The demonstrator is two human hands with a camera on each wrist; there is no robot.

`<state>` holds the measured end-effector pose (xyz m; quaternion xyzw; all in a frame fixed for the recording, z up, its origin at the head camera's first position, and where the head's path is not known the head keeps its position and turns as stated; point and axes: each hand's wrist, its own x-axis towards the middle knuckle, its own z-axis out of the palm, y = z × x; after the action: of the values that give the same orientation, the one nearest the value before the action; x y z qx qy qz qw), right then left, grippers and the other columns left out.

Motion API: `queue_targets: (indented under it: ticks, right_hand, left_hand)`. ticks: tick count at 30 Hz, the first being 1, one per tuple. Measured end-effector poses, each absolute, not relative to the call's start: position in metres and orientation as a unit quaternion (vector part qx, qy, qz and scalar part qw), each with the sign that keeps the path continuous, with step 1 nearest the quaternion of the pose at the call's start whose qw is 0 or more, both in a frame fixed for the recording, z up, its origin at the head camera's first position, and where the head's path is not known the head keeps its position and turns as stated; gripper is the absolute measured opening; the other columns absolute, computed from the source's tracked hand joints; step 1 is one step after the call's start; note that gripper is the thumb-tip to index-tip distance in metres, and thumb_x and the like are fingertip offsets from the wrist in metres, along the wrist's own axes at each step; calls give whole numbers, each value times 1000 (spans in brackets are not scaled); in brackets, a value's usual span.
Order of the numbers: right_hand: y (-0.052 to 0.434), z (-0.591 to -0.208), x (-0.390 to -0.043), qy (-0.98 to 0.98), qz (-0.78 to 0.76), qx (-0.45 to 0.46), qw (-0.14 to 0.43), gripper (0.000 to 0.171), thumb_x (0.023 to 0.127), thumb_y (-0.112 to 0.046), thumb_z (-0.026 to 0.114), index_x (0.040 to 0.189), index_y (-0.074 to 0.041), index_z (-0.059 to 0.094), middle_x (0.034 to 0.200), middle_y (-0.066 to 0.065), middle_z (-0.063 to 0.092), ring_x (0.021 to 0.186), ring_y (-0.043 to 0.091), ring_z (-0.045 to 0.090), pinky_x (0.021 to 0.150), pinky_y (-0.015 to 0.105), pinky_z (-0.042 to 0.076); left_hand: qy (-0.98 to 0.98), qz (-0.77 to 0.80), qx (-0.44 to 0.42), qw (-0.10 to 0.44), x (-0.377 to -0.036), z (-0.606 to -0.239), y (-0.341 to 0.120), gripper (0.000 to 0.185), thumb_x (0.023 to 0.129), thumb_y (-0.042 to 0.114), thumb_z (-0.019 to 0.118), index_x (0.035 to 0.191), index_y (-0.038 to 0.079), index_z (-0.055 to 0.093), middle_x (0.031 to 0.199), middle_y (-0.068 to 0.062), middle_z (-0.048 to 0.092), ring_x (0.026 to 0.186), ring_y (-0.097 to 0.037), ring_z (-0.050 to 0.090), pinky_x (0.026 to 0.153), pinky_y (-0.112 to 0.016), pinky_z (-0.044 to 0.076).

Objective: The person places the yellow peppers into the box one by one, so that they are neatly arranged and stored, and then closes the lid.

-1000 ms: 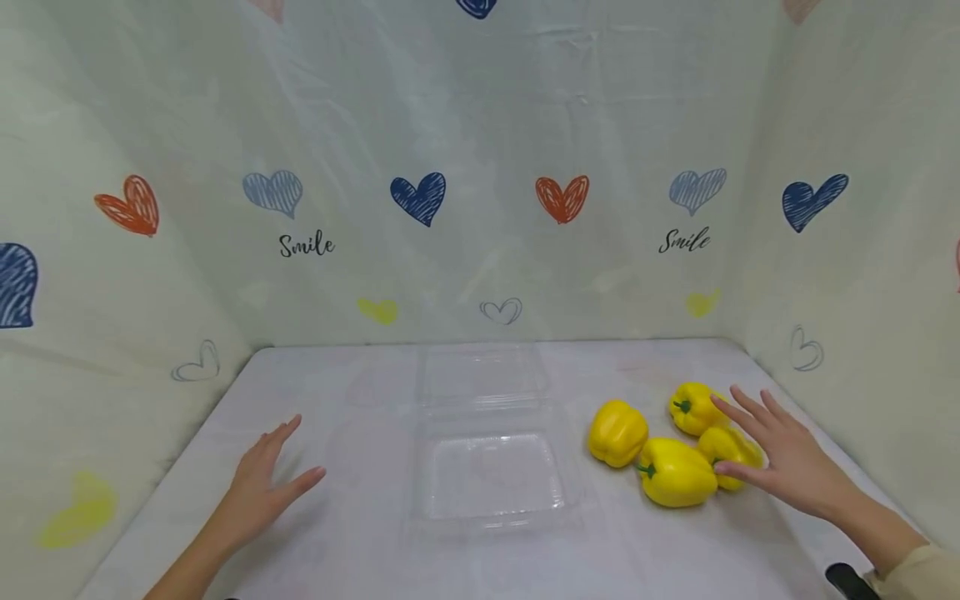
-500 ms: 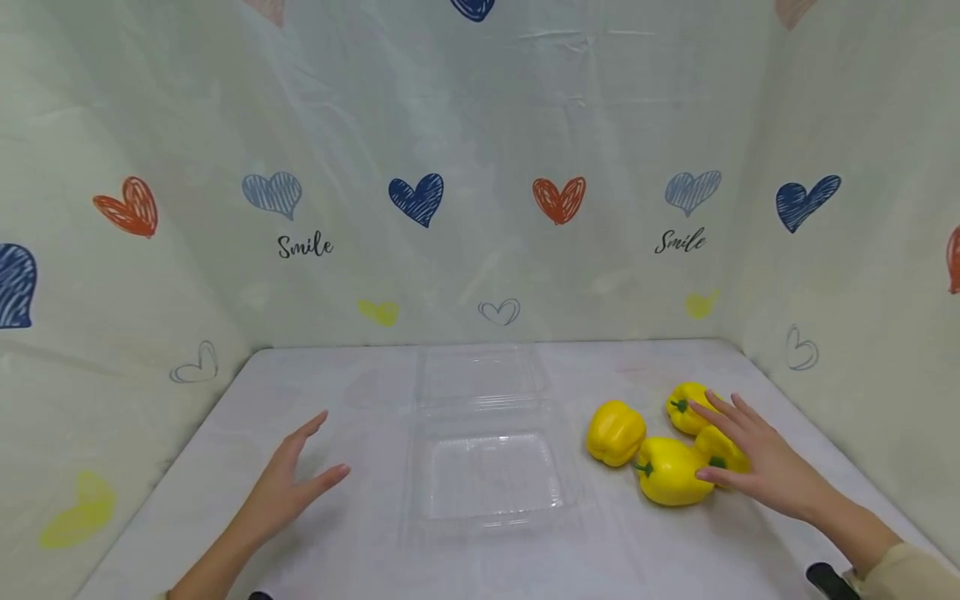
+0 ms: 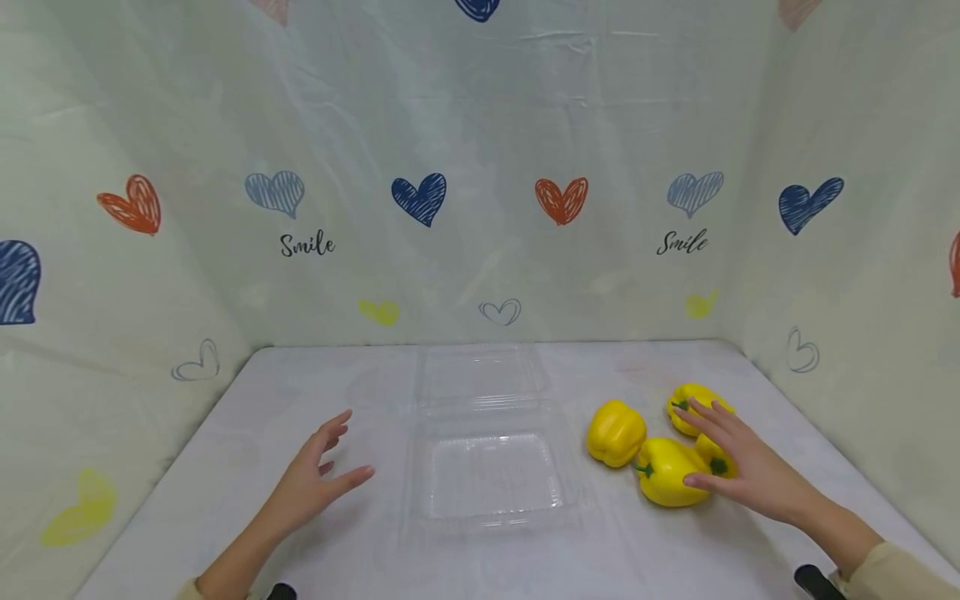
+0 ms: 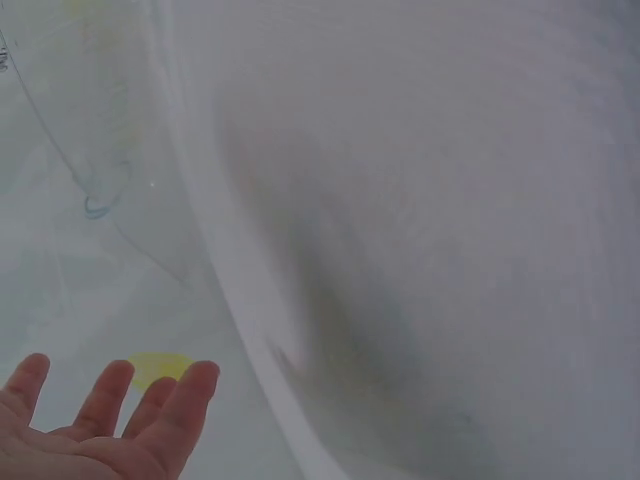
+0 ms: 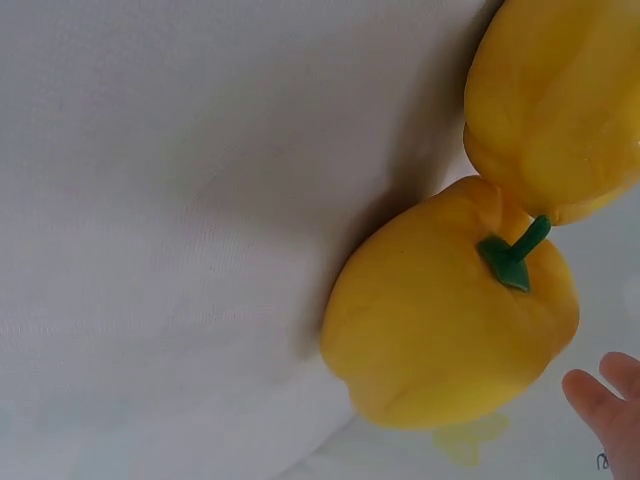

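Several yellow bell peppers lie in a cluster on the right of the white table in the head view. My right hand (image 3: 701, 450) is spread over them with straight fingers, the thumb at the front pepper (image 3: 663, 483). One pepper (image 3: 617, 432) lies free to the left, and another (image 3: 692, 397) sits behind the fingers. In the right wrist view the front pepper (image 5: 450, 320) shows its green stem, with a second pepper (image 5: 560, 100) touching it. My left hand (image 3: 347, 454) hovers open, holding nothing, just left of an open clear clamshell box (image 3: 491, 523); its fingers (image 4: 110, 420) show in the left wrist view.
The box's lid (image 3: 480, 375) lies flat behind its base. Cloth walls printed with hearts (image 3: 418, 198) close in the table at the back and both sides. Bare white tablecloth (image 3: 247, 433) stretches left of the box.
My left hand has moved right, closer to the clear box. My right hand has slid left over the peppers, now covering more of the near ones.
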<state>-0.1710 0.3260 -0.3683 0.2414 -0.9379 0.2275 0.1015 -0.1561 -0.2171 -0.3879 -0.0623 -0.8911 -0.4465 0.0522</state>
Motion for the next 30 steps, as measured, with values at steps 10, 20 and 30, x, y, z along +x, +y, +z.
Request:
queue_targets:
  ticks: [10, 20, 30]
  right_hand:
    - [320, -373, -171, -937, 228, 244, 99, 78, 75, -35, 77, 141, -20, 40, 148, 14, 27, 132, 45, 20, 88, 73, 26]
    - [315, -373, -171, -937, 227, 249, 96, 78, 73, -38, 78, 140, -21, 42, 141, 20, 34, 125, 45, 28, 87, 71, 29]
    - [313, -377, -172, -933, 212, 269, 110, 77, 70, -40, 79, 137, -24, 46, 139, 16, 38, 123, 30, 36, 86, 63, 36]
  left_hand:
    - [-870, -490, -51, 34, -163, -391, -203, 81, 78, 24, 77, 143, 11, 30, 136, -22, 39, 122, -40, 42, 90, -44, 47]
    - [-864, -502, -27, 10, -168, -395, -191, 82, 73, 26, 81, 140, 18, 35, 130, -17, 46, 115, -34, 49, 84, -42, 51]
    - [-866, -500, -27, -2, -168, -395, -178, 81, 71, 21, 82, 139, 17, 39, 122, -13, 52, 103, -28, 57, 73, -38, 54]
